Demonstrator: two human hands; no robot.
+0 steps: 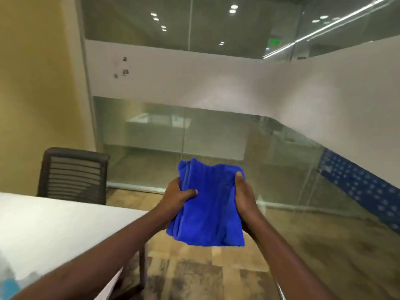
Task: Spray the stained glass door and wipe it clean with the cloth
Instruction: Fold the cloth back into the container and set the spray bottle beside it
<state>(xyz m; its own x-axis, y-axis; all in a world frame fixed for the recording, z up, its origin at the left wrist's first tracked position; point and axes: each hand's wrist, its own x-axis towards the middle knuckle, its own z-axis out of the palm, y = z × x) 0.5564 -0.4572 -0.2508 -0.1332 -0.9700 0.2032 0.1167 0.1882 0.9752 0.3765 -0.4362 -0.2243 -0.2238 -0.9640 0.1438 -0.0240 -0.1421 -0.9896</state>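
A folded bright blue cloth (208,204) hangs between both hands in the middle of the view, above the floor. My left hand (178,197) grips its left edge, thumb lying across the front. My right hand (243,197) grips its right edge, thumb pointing up. Ahead stands a glass wall with a wide frosted band (194,83); its clear lower pane (216,144) shows the room beyond. On the frosted band, upper left, are a few small dark marks (125,71). No spray bottle is visible.
A white table (54,230) fills the lower left, with a blurred pale blue object (8,287) at its near corner. A dark mesh-back chair (73,175) stands behind it against a yellow wall. Wood-pattern floor (205,273) lies below. A blue patterned strip (363,187) runs along the right glass.
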